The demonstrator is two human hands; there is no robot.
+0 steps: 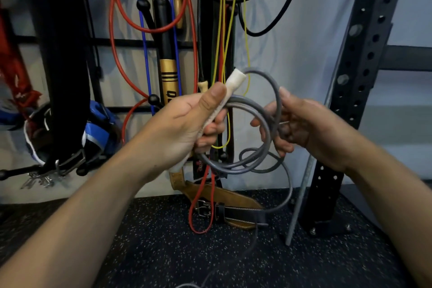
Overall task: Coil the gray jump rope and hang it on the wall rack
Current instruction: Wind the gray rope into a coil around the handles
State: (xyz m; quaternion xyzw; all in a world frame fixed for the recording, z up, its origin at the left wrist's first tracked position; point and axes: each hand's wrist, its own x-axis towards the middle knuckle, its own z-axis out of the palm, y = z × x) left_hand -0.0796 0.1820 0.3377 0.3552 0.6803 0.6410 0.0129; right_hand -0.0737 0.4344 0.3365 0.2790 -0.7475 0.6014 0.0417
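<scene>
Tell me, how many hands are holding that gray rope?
2: the left hand grips the white handle with the coils, the right hand holds the gray rope loops.

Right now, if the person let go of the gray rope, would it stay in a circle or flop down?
Probably flop. The gray jump rope keeps its loops only where the left hand and right hand grip it; its free end already sags to the floor. It looks bendy and light. The white handle seems stiff, so it would likely drop first.

Gym — squat rack [364,72]; hanging ropes [149,7]
</scene>
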